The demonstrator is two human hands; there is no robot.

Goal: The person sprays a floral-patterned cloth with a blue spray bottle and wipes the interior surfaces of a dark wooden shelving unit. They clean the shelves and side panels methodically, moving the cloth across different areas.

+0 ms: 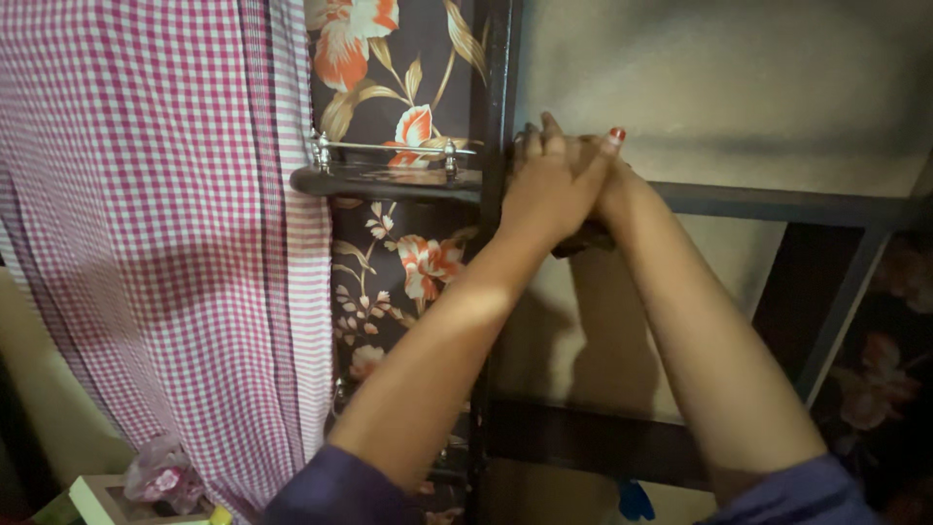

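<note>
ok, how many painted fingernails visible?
1: a red nail on a fingertip at the top of the clasped hands, left hand over right hand, beside the dark shelf. Other nails are hidden or in shadow.

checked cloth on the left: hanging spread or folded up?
Spread. The checked cloth hangs as a wide sheet, with loose vertical folds, beside the small shelf. Its top is out of frame.
</note>
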